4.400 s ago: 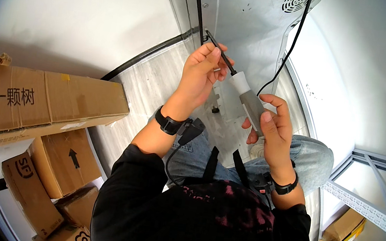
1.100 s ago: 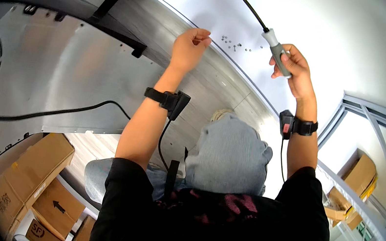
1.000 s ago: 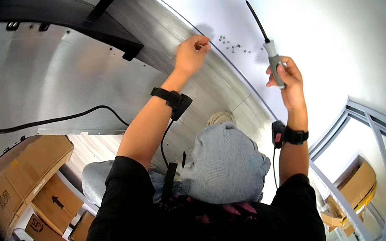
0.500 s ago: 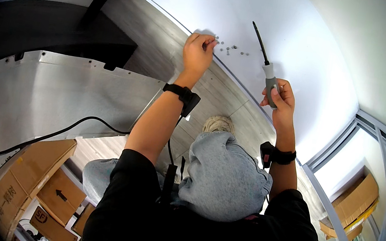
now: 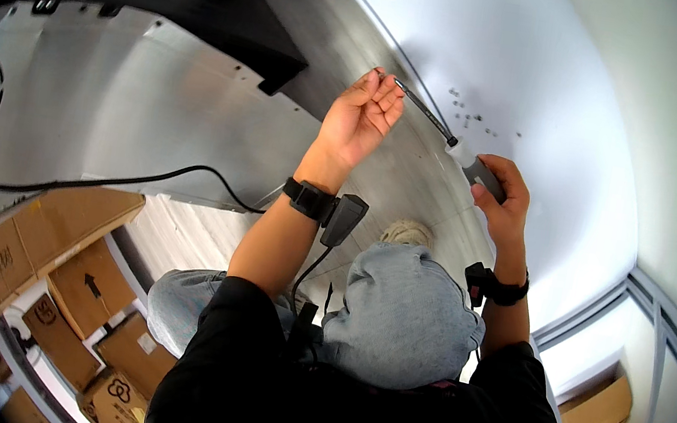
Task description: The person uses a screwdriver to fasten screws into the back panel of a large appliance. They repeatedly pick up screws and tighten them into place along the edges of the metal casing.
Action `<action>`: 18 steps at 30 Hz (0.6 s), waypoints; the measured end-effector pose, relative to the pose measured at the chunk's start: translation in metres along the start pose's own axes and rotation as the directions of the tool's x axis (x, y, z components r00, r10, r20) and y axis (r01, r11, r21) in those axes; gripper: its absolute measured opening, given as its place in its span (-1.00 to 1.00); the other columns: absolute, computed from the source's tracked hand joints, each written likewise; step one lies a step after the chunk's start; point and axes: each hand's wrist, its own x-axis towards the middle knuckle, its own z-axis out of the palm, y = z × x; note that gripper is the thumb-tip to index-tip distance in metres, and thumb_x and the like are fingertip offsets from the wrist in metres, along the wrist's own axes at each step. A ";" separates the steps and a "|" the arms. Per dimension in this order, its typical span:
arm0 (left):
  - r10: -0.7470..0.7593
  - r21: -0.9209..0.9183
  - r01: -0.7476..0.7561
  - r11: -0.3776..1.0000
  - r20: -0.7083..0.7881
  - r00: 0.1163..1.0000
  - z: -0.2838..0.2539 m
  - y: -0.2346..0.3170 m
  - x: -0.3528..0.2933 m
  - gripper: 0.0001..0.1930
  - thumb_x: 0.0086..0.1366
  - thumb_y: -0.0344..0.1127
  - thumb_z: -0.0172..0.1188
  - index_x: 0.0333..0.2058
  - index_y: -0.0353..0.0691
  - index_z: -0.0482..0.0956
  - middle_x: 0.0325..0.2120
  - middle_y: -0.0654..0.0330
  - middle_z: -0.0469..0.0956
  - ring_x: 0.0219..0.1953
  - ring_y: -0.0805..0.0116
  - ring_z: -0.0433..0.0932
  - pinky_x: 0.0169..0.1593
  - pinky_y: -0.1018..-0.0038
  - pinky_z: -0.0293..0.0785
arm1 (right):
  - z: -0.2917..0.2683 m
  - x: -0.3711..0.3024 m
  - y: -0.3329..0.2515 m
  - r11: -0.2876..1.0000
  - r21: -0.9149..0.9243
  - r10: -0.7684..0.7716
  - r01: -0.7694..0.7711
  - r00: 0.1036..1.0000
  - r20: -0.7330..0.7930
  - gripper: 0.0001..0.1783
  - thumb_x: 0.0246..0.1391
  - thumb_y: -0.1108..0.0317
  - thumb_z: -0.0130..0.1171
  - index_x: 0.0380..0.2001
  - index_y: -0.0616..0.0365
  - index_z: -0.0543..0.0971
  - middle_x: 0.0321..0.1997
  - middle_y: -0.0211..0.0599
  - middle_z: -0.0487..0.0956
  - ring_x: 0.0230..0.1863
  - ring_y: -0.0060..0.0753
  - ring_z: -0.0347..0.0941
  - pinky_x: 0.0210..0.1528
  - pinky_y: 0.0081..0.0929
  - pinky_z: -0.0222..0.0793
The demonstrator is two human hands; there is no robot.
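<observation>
Overhead, right hand (image 5: 502, 202) grip clenched round screwdriver (image 5: 461, 149); left hand (image 5: 360, 118) fingertips pinch its tip against metal panel (image 5: 154, 108); cardboard boxes (image 5: 46, 257) below.

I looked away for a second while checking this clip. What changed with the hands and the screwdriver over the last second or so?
The screwdriver came down: a second ago its shaft pointed up, clear of the left hand; now its tip lies at that hand's fingertips on the metal panel. The right hand kept its hold on the handle throughout. The small screws on the white surface stayed put.
</observation>
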 end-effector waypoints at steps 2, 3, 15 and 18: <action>0.016 -0.058 -0.015 0.998 0.011 1.000 0.005 0.011 -0.011 -0.88 0.34 -0.31 0.02 -0.29 -0.20 0.49 -0.31 0.18 0.56 -0.18 0.25 0.52 -0.09 0.39 0.49 | 0.013 0.009 -0.010 1.000 -0.016 -0.026 0.027 0.999 0.041 -0.62 -0.07 0.49 0.25 -0.12 0.20 0.49 -0.24 -0.41 0.51 -0.27 -0.59 0.39 -0.17 -0.60 0.32; 0.021 -0.066 -0.018 0.998 0.042 0.999 0.008 0.017 -0.016 -0.88 0.34 -0.31 0.02 -0.29 -0.19 0.49 -0.30 0.18 0.55 -0.17 0.25 0.52 -0.08 0.38 0.49 | 0.018 0.014 -0.016 0.999 -0.023 -0.041 0.043 0.997 0.058 -0.63 -0.08 0.48 0.26 -0.13 0.20 0.50 -0.25 -0.41 0.51 -0.26 -0.59 0.39 -0.16 -0.60 0.32; 0.259 -0.076 -0.250 0.965 0.154 0.953 0.023 0.057 -0.053 -0.88 0.35 -0.34 0.00 -0.28 -0.22 0.48 -0.27 0.15 0.55 -0.10 0.22 0.53 0.01 0.38 0.49 | 0.044 0.048 -0.059 0.970 -0.085 -0.209 0.230 0.957 0.202 -0.63 -0.10 0.45 0.24 -0.13 0.22 0.52 -0.28 -0.34 0.53 -0.27 -0.53 0.43 -0.20 -0.60 0.32; 0.354 0.011 -0.357 0.934 0.098 0.930 0.032 0.064 -0.061 -0.88 0.36 -0.34 -0.03 -0.25 -0.22 0.45 -0.25 0.15 0.53 -0.10 0.22 0.53 0.02 0.38 0.50 | 0.054 0.054 -0.082 0.906 -0.216 -0.322 0.364 0.924 0.206 -0.64 -0.11 0.45 0.24 -0.16 0.23 0.53 -0.32 -0.29 0.55 -0.28 -0.48 0.47 -0.23 -0.53 0.36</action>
